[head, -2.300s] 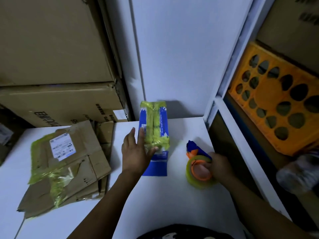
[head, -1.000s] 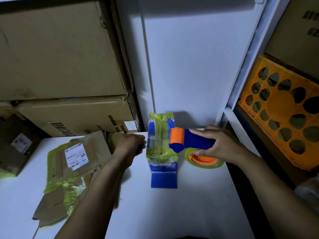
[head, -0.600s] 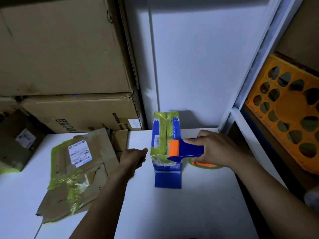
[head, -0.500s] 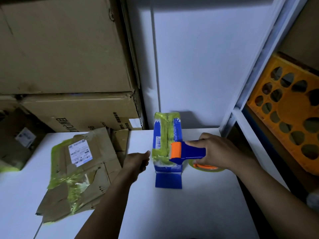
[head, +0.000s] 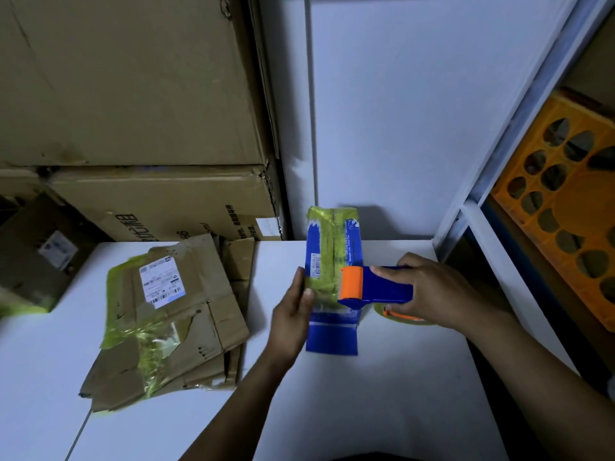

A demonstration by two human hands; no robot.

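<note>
The blue box (head: 328, 254), bound in yellow-green tape, stands on the table (head: 382, 400) near the far wall. The left hand (head: 291, 311) braces its left side, fingers fairly straight and thumb on the front. The right hand (head: 432, 291) has its fingers wrapped round the blue tape dispenser (head: 379, 289), with the orange roller (head: 351, 282) against the box. Flattened cardboard (head: 173, 311) lies to the left.

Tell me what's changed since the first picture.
The right hand lifted the tape dispenser off the table and now holds its roller against the blue box. The left hand drew away, then came back to press the box's left edge. Box and flattened cardboard stayed put.
</note>
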